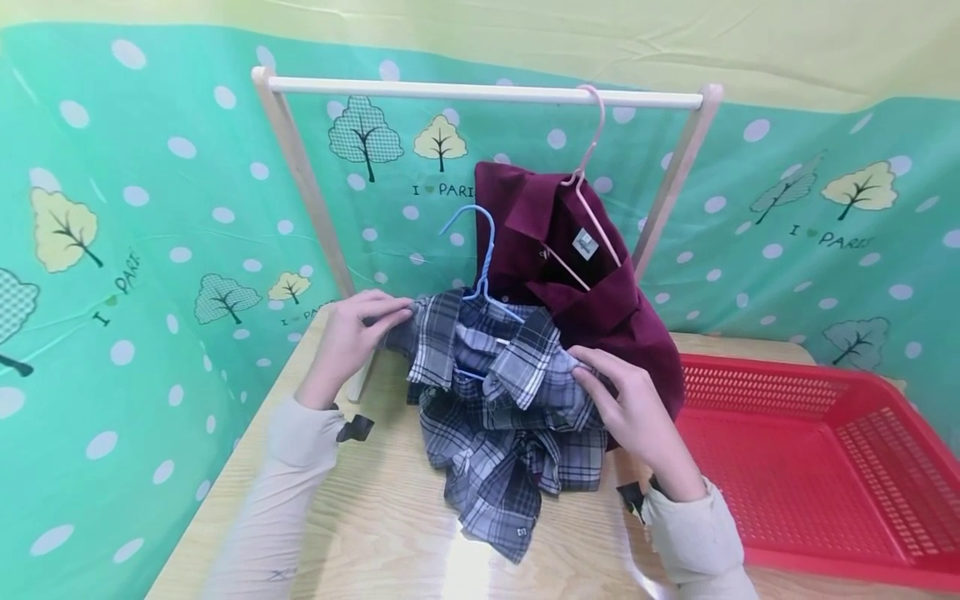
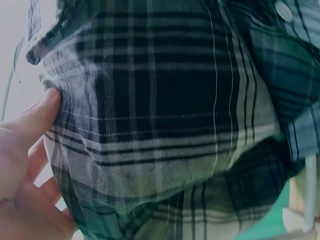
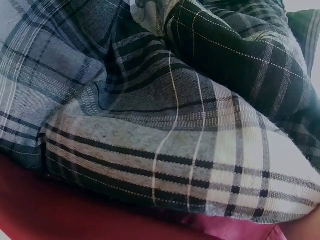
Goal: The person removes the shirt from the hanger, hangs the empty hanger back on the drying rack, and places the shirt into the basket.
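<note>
A grey and black plaid shirt (image 1: 510,450) hangs bunched between my two hands, with a blue hanger (image 1: 487,267) inside its collar. The hanger's hook points up and is free of the rail. My left hand (image 1: 352,333) pinches one shoulder of the shirt between thumb and fingers; in the left wrist view the thumb (image 2: 50,102) lies on the cloth edge. The other shoulder is pinched by my right hand (image 1: 630,400). In the right wrist view, folds of the plaid cloth (image 3: 190,135) fill the frame and hide most of that hand.
Behind the shirt, a maroon shirt (image 1: 645,325) hangs on a pink hanger (image 1: 592,150) from the white rail (image 1: 450,89) of a wooden rack. A red plastic basket (image 1: 795,542) stands on the wooden table (image 1: 375,533) at the right. A patterned green curtain (image 1: 150,292) surrounds the table.
</note>
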`<state>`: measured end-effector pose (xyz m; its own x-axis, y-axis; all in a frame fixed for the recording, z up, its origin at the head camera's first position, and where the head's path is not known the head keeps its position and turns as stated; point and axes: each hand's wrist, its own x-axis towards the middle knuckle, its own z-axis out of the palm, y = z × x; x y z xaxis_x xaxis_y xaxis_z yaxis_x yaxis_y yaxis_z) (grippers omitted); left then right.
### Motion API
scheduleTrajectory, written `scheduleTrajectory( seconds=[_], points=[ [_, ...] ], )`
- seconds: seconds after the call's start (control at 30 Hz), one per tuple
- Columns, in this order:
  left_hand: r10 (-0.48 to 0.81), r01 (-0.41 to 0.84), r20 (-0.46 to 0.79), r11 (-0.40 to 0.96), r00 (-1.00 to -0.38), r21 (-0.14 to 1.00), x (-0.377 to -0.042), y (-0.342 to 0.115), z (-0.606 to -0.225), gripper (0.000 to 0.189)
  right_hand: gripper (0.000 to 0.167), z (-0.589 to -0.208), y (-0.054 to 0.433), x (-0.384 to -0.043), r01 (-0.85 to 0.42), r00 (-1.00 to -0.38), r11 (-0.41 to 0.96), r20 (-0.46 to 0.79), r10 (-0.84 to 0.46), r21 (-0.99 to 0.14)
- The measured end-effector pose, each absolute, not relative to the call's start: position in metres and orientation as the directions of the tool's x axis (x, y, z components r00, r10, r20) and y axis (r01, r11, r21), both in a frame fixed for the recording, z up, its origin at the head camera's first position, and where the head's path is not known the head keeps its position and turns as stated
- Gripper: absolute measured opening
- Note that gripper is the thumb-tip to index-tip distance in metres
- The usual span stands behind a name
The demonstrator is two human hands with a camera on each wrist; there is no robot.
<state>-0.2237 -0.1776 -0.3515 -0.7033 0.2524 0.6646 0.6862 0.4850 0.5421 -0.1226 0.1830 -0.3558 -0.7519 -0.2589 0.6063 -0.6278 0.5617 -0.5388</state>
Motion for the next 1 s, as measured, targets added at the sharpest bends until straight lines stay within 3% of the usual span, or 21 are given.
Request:
scheduleTrajectory(
  seconds=[0.33, 0.6, 0.73, 0.83, 1.0],
  points=[
    [0.264, 0.737, 0.704, 0.412, -0.659, 0.536, -0.221, -0.150, -0.350, 0.018, 0.027, -0.360, 0.175, -0.126, -0.666, -0.721, 0.543, 0.627, -0.294, -0.511],
    [0.253, 0.690, 0.647, 0.373, -0.719, 0.621, -0.215, -0.142, -0.347, 0.016, 0.027, -0.362, 0.176, -0.126, -0.644, -0.739, 0.556, 0.616, -0.272, -0.526],
    [0.260, 0.671, 0.621, 0.366, -0.739, 0.645, -0.214, -0.138, -0.346, 0.029, 0.027, -0.362, 0.176, -0.126, -0.645, -0.739, 0.551, 0.617, -0.271, -0.530],
    [0.269, 0.688, 0.638, 0.387, -0.721, 0.614, -0.216, -0.135, -0.347, 0.038, 0.025, -0.362, 0.176, -0.126, -0.631, -0.755, 0.546, 0.599, -0.267, -0.552],
    [0.172, 0.726, 0.726, 0.374, -0.666, 0.578, -0.221, -0.131, -0.352, 0.026, 0.019, -0.362, 0.177, -0.126, -0.546, -0.830, 0.572, 0.487, -0.272, -0.612]
  ],
)
